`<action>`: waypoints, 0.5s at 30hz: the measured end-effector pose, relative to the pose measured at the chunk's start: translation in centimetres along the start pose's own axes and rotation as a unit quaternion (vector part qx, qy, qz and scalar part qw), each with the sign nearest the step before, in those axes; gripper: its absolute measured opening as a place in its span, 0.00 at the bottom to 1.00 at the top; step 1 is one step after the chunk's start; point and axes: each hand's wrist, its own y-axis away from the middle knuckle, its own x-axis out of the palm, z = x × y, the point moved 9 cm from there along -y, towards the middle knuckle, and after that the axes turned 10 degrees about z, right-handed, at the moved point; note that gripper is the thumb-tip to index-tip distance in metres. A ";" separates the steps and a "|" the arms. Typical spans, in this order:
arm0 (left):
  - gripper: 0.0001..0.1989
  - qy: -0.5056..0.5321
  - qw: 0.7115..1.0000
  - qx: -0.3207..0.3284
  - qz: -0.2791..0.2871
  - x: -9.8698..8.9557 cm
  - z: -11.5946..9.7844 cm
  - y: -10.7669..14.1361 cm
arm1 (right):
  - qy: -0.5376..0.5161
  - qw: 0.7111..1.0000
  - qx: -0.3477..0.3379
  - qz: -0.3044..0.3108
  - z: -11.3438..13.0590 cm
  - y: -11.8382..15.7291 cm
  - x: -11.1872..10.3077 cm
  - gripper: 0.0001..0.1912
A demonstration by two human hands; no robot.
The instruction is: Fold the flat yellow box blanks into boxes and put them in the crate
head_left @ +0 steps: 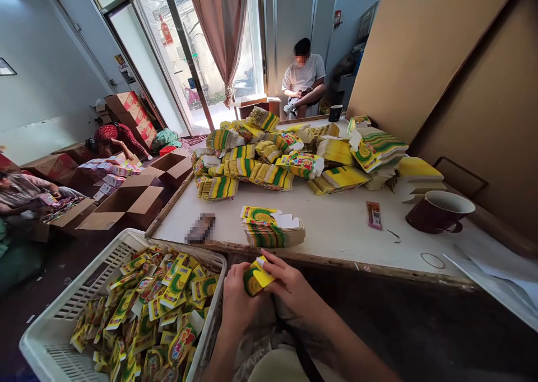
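Between my two hands, over my lap and just below the table's front edge, is a small yellow and green box (pixel 258 276). My left hand (pixel 240 293) has its fingers wrapped round the box's left side. On the right side, my right hand (pixel 286 281) grips the same box, with fingers at its upper end, where a bit of white shows. A stack of flattened yellow-green cartons (pixel 273 228) lies on the table (pixel 332 239) right in front of my hands. To my left, a white plastic basket (pixel 219 257) holds a heap of similar boxes (pixel 155 309).
Bundles of cartons (pixel 260 158) are piled at the table's back. A dark mug (pixel 437 213), a small packet (pixel 374 215) and plastic sheeting (pixel 496 275) lie right. Open cardboard boxes (pixel 126 205) stand left. One person (pixel 305 77) sits beyond the table; others work at far left.
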 end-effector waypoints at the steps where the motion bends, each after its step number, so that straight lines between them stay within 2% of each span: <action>1: 0.22 0.001 1.000 -0.002 0.009 -0.2 0.0 0.0 | 0.017 1.000 0.005 0.026 -0.1 0.0 0.4 0.19; 3: 0.21 0.005 1.000 -0.004 0.021 -0.5 0.0 -0.1 | 0.052 0.997 0.025 0.057 -0.2 0.0 0.7 0.16; 6: 0.21 -0.002 0.999 -0.001 0.045 -0.5 -0.6 -0.3 | 0.081 0.994 0.034 0.058 0.5 0.0 -0.3 0.12; 10: 0.21 -0.015 0.994 0.027 0.106 0.3 -2.2 -0.9 | 0.094 0.989 0.029 0.111 1.9 -0.1 -1.4 0.09; 13: 0.22 -0.034 0.995 0.038 0.086 0.2 -2.8 -1.3 | 0.078 0.993 0.055 0.064 1.7 -0.3 -1.8 0.10; 15: 0.23 -0.033 0.997 0.034 0.065 -0.4 -2.2 -1.4 | 0.043 0.998 0.050 0.021 1.6 -0.7 -1.5 0.15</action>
